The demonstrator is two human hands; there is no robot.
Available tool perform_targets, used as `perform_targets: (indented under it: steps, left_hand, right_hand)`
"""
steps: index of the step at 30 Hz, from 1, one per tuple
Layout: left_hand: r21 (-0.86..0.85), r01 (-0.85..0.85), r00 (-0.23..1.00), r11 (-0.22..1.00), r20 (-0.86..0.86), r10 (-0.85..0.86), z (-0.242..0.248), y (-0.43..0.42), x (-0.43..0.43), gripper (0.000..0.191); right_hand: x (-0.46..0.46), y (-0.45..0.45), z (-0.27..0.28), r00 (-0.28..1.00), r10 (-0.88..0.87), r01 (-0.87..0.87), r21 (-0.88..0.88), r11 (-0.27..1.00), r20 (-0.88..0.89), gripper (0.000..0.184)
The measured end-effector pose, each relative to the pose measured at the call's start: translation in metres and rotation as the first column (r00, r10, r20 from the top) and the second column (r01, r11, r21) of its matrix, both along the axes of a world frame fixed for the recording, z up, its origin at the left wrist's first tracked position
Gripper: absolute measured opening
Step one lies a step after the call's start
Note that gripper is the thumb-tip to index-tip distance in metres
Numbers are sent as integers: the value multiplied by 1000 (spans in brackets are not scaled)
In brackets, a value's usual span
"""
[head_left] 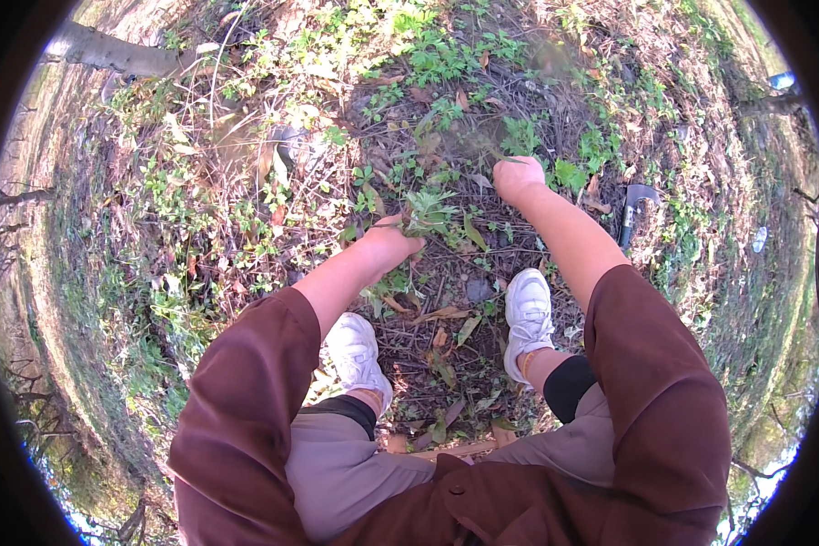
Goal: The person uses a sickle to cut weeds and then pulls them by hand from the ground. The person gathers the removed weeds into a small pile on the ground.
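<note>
My left hand (388, 247) is closed around a small bunch of leafy green plants (430, 213), whose cut-edged leaves fan out past the thumb. Further forward and to the right, my right hand (521, 180) is curled low over the ground. A narrow green sprig (512, 160) shows at its knuckles; the fingertips underneath are hidden. Low lobed greenery (572, 175) grows just right of that hand. On the soil to the right of my forearm lies a hand tool (629, 217) with a dark curved blade head and a short handle.
My white shoes (356, 351) stand apart on litter of twigs and dry leaves. A wooden stool edge (461, 450) shows between my legs. Grey stones (479, 290) lie ahead of my feet. A tree trunk (112, 51) rises at upper left, and more leafy plants (443, 58) grow ahead.
</note>
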State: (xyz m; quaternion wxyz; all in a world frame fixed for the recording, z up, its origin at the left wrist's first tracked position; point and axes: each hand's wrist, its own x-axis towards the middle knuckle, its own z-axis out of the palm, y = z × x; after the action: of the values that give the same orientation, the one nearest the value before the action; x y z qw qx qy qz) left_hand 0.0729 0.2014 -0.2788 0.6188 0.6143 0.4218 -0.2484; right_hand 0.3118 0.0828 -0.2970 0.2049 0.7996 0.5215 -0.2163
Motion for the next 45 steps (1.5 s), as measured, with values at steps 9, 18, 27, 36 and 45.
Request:
perform_targets:
  steps: [9, 18, 27, 36, 45]
  left_hand:
    - [1, 66, 997, 998, -46, -65, 26, 0, 7, 42]
    - [40, 15, 1000, 999, -21, -14, 22, -6, 8, 38]
    - [149, 152, 988, 977, -58, -144, 17, -1, 10, 28]
    - [64, -25, 997, 998, -73, 29, -15, 14, 0, 28]
    - [25, -84, 995, 996, -56, 86, -3, 12, -7, 33]
  right_hand:
    - [-39, -22, 29, 989, -104, 87, -157, 984, -103, 21]
    - [-76, -58, 49, 678, 200, -444, -177, 878, -707, 30]
    - [2, -31, 25, 987, 161, -159, 153, 975, 1, 16]
    - [30, 6, -5, 996, 36, -43, 101, 994, 78, 26]
    - [39, 8, 3, 984, -173, 166, 124, 978, 46, 21]
